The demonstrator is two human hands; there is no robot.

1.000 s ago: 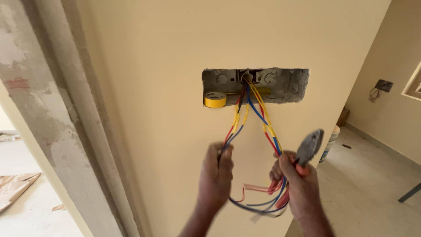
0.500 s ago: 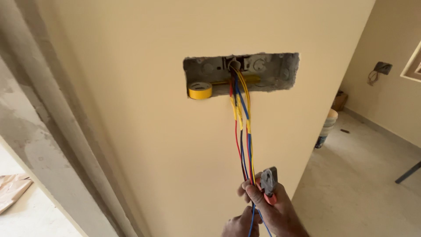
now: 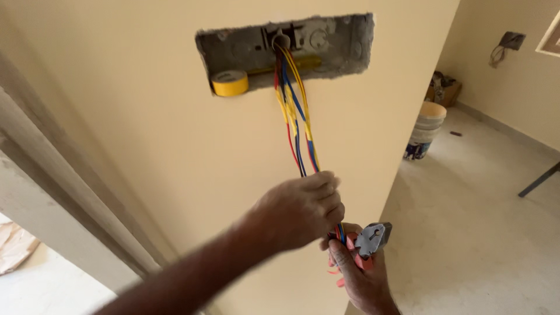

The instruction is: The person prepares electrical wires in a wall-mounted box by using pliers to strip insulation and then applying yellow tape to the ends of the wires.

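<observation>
A bundle of red, blue and yellow wires (image 3: pixel 296 111) hangs out of a conduit hole in a grey metal wall box (image 3: pixel 326 46) set into the cream wall. My left hand (image 3: pixel 300 210) is closed around the bundle about halfway down, pulling it taut. Just below it my right hand (image 3: pixel 356 274) grips pliers (image 3: pixel 370 239) with red handles, and the wires' lower ends run past its fingers. A roll of yellow tape (image 3: pixel 230 83) sits in the box's lower left corner, and a yellow-handled tool lies along the box floor.
A door frame (image 3: pixel 64 192) stands at the left. To the right, a white plastic bucket (image 3: pixel 424 131) stands on the concrete floor by the wall's edge. Another small wall box with loose wires (image 3: pixel 506 44) is on the far wall.
My left hand has come up and closed around the wires above my right hand. The view has moved closer and lower, and the wires now hang straight and bunched.
</observation>
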